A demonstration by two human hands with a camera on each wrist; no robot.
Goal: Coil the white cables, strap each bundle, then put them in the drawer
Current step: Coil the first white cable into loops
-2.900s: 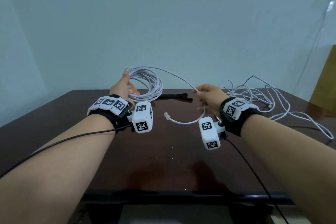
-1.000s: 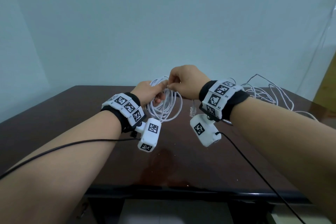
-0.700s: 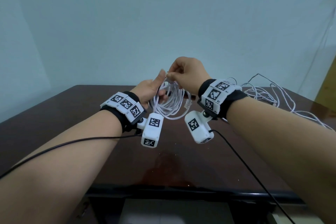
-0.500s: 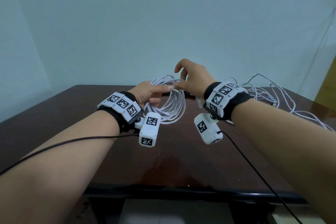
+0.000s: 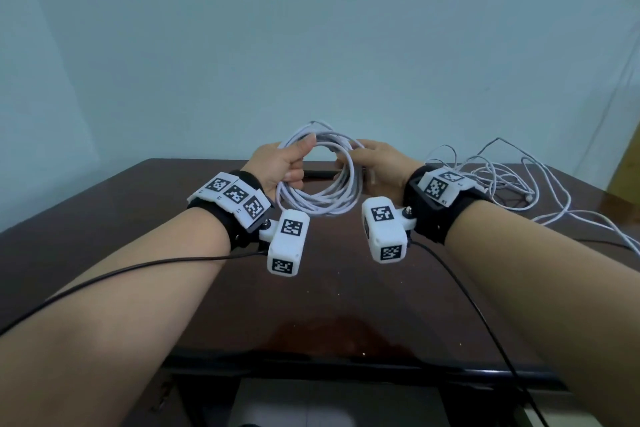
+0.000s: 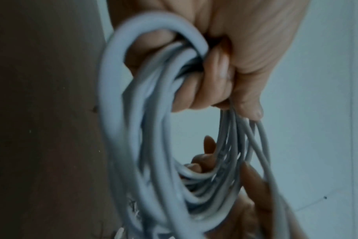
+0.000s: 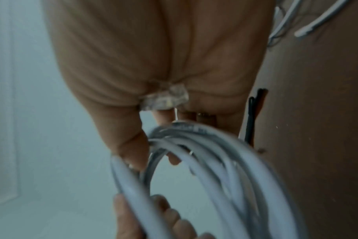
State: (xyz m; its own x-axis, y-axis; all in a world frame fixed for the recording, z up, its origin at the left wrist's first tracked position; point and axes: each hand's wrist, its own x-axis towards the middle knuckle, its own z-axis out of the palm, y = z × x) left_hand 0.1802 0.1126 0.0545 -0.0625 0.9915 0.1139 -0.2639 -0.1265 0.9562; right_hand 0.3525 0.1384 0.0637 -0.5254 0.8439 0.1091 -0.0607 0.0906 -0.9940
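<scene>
Coiled white cable [image 5: 317, 184]: gripped by left hand [image 5: 277, 166] and right hand [image 5: 377, 166], above table [image 5: 138, 218]. Loose cables [image 5: 519, 180]: on table, right.

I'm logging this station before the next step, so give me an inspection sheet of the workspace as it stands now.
Surface: dark wooden table, glossy, small specks.
Job's things: white cable coil held up above the table; black strap lying behind it.
Clutter: nothing seen.
Grippers: left hand grips the coil's left side; right hand holds its right side.
Cables: loose white cables tangled at the right rear, uncoiled.
Surroundings: pale wall; drawer not visible.
</scene>
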